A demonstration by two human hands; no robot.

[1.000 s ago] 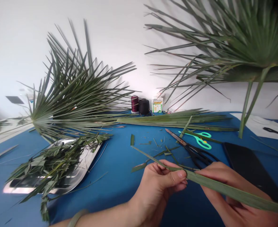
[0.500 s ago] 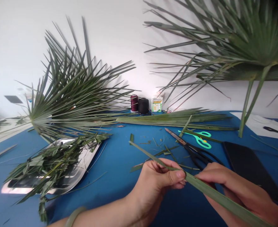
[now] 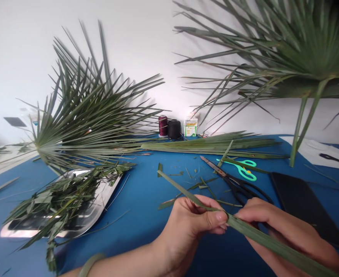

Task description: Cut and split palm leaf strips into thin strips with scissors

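A long green palm leaf strip [image 3: 261,239] runs from the lower right up to a thin tip near the table's middle. My left hand [image 3: 195,223] pinches it between thumb and fingers at its narrow part. My right hand [image 3: 284,231] is closed around the wider part just to the right, fingers curled under the strip. Both hands hover low over the blue table [image 3: 143,207]. Black scissors [image 3: 238,188] lie just beyond my right hand, with green-handled scissors [image 3: 244,171] behind them.
A metal tray [image 3: 100,200] heaped with leaf trimmings sits at left. Fan palm fronds [image 3: 83,123] lie at back left and another frond [image 3: 302,57] hangs at upper right. A bundle of cut strips [image 3: 215,146], thread spools [image 3: 169,129], a small box [image 3: 190,127] and a black phone [image 3: 302,200] are on the table.
The strip has slid down and to the right through my hands, its tip rising slightly. My right hand has shifted a little leftward along it; the view tilted slightly.
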